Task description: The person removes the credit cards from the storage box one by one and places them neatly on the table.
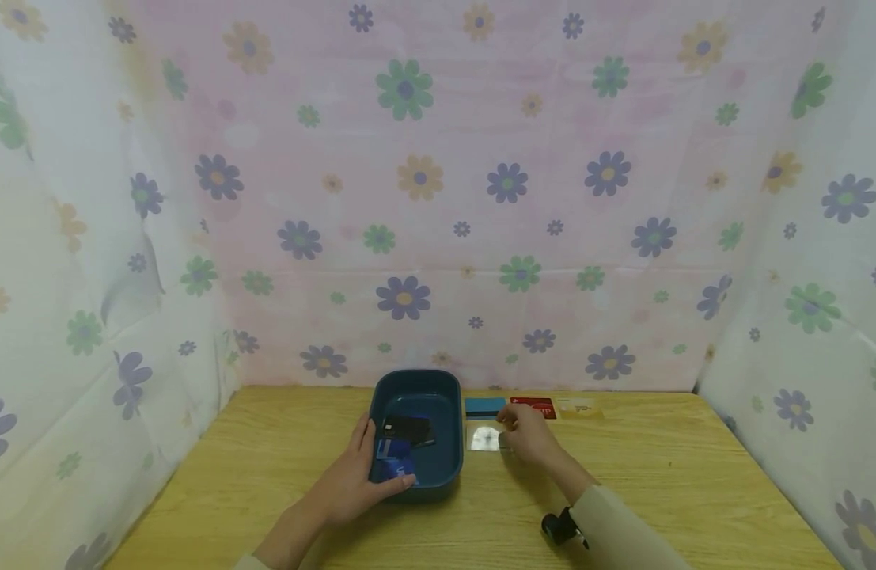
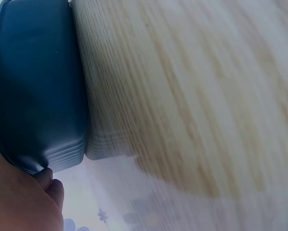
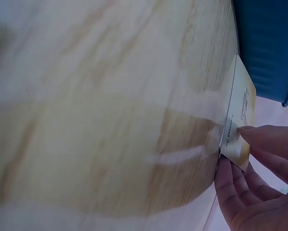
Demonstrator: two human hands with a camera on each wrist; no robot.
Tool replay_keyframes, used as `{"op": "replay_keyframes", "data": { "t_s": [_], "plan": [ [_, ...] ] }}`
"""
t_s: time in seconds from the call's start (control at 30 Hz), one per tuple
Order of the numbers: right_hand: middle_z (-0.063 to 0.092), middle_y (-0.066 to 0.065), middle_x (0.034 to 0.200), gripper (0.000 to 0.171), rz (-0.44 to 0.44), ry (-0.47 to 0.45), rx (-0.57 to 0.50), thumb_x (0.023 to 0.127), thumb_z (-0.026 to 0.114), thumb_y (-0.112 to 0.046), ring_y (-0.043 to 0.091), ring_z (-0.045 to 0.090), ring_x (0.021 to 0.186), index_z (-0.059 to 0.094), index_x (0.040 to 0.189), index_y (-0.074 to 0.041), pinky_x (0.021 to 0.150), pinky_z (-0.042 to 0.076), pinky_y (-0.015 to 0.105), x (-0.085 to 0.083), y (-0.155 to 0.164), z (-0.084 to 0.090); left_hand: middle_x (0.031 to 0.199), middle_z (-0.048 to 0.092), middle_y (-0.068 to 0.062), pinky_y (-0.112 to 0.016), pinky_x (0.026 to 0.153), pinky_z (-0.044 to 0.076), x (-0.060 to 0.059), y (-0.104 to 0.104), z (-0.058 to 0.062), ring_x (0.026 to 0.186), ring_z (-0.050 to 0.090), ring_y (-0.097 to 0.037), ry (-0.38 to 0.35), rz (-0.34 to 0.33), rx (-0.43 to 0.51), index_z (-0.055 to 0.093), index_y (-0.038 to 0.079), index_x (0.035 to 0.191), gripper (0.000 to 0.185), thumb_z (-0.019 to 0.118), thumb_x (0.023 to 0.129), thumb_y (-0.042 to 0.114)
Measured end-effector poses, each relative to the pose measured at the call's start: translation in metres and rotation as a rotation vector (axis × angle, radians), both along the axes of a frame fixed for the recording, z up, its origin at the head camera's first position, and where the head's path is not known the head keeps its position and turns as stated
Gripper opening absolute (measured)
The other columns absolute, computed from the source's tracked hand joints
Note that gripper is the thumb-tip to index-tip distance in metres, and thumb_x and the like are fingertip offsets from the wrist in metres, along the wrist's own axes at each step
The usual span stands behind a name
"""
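The right hand (image 1: 529, 437) pinches the near edge of a silvery card (image 3: 240, 122) with curled fingers (image 3: 259, 139), tilting it off the tabletop (image 1: 658, 483); the tub (image 1: 448, 467) lies just to its left, where the left hand (image 1: 355, 483) grips the rim.

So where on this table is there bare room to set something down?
Bare wood shows on the table right of the right hand, and left of the blue tub toward the cloth wall. It is crowded in the middle: the left hand grips the tub, and the right hand pinches a card beside a row of cards.
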State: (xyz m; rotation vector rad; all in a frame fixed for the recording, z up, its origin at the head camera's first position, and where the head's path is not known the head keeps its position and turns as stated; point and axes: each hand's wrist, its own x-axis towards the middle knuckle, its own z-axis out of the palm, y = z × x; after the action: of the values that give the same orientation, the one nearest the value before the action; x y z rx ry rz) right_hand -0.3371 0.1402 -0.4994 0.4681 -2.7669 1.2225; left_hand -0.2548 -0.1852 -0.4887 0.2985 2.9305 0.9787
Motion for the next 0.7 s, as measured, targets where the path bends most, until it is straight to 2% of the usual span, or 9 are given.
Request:
{"op": "replay_keyframes", "data": {
  "t_s": [0.33,0.7],
  "plan": [
    [0.070,0.020,0.118,0.028,0.031,-0.019,0.020,0.088,0.069,0.010,0.041,0.064,0.112,0.071,0.116,0.007,0.092,0.055,0.055,-0.0048,-0.0017,0.0023,0.171,-0.007,-0.017,-0.063,0.112,0.037,-0.0013,0.0007,0.0017,0.147,0.031,-0.049,0.003,-0.003,-0.001,0.004,0.001,0.164,0.126,0.068,0.083,0.074],
    [0.070,0.022,0.116,0.030,0.049,-0.007,0.063,0.086,0.067,0.015,0.044,0.063,0.114,0.070,0.115,0.010,0.094,0.054,0.056,-0.0048,-0.0061,0.0018,0.171,-0.008,-0.017,-0.065,0.111,0.037,-0.0007,0.0001,-0.0016,0.147,0.031,-0.050,-0.005,0.004,-0.005,0.004,0.000,0.163,0.127,0.067,0.083,0.075]
  ]
}}
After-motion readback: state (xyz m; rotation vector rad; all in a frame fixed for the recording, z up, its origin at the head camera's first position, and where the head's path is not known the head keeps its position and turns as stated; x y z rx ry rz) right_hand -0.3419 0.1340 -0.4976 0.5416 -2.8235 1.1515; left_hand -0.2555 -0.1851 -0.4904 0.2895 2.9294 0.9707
